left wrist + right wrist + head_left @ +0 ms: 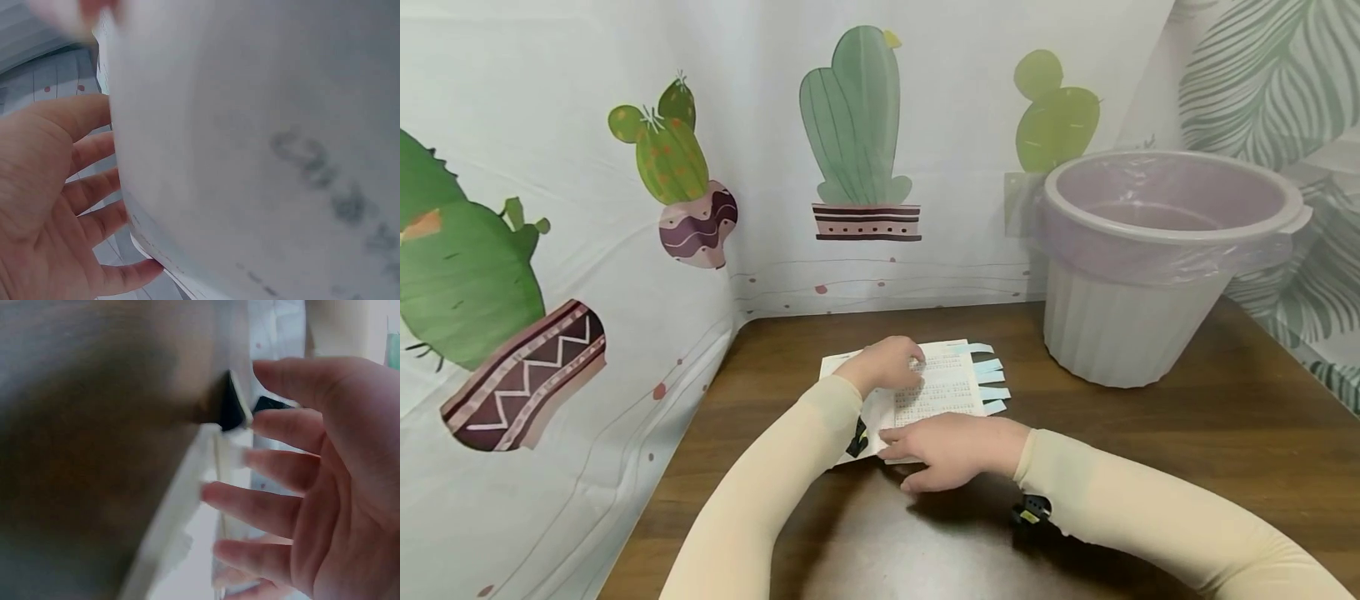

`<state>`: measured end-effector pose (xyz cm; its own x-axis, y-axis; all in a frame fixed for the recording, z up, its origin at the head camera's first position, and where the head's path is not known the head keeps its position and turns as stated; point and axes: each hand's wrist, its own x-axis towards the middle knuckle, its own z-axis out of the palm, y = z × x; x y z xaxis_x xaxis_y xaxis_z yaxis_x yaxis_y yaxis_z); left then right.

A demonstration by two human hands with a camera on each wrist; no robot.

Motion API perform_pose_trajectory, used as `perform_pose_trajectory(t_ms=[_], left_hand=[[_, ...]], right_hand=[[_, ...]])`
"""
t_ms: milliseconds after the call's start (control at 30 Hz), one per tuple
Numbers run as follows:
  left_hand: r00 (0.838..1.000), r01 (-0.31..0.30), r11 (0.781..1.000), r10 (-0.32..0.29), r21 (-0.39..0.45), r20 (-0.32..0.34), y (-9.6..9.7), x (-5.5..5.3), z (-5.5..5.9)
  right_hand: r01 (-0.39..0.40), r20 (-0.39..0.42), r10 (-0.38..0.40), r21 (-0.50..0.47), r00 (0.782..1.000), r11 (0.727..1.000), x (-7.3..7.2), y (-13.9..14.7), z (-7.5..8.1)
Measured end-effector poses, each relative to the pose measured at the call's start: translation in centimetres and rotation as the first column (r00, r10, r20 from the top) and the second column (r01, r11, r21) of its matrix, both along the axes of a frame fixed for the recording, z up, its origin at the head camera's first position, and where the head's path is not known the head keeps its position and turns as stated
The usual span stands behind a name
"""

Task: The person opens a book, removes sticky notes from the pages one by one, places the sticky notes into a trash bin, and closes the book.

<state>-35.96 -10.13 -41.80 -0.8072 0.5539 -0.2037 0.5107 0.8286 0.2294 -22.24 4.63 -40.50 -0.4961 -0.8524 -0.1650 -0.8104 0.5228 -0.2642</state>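
An open book [940, 392] with printed text lies on the table, several light blue tabs [992, 393] sticking out past its right edge. My left hand [883, 365] reaches over the upper part of the pages, its fingers loosely bent. Seen from the left wrist, a page [237, 112] fills most of the picture, with fingertips right at its edge and blurred print on it. At the book's near edge, by the fold, my right hand [958, 450] touches the paper. Its fingers [256, 509] are spread and nearly straight in the right wrist view.
To the right stands a large white bin [1120, 317] with a clear plastic liner over its rim. The brown wooden table [1000, 542] meets a cactus-printed cloth [760, 250] at the back and left. A small dark camera [1032, 510] sits under the right wrist.
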Motion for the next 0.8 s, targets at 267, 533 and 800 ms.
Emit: perform_pose_trajectory(t_ms=[267,533,800], left_hand=[[1.0,0.015,1.0,-0.015,-0.016,-0.019,0.2,-0.2,-0.3],[0.999,-0.03,1.0,0.03,0.003,0.035,0.5,-0.6,0.2],[0.993,-0.082,0.996,0.084,-0.026,0.083,0.7,-0.7,0.6]], right_hand=[[0.054,0.193,-0.047,-0.033,0.98,0.998,-4.0,3.2,3.7],[0.285,0.181,-0.266,-0.086,0.947,0.955,-11.1,8.0,5.4],[0.487,0.181,-0.463,-0.127,0.868,0.864,-15.0,11.0,1.9]])
